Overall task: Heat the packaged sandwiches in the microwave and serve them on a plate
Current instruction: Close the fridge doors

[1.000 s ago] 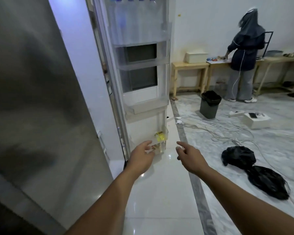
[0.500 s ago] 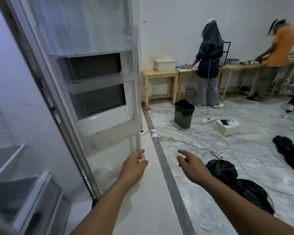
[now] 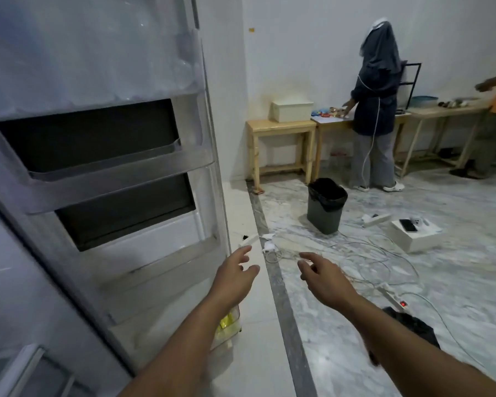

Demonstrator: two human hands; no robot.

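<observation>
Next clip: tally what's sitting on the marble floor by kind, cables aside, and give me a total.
Bin with black liner: 1
White box with a phone on it: 1
White power strips: 2
Black bag: 1
Total: 5
Both hands, left and right, hold nothing.
</observation>
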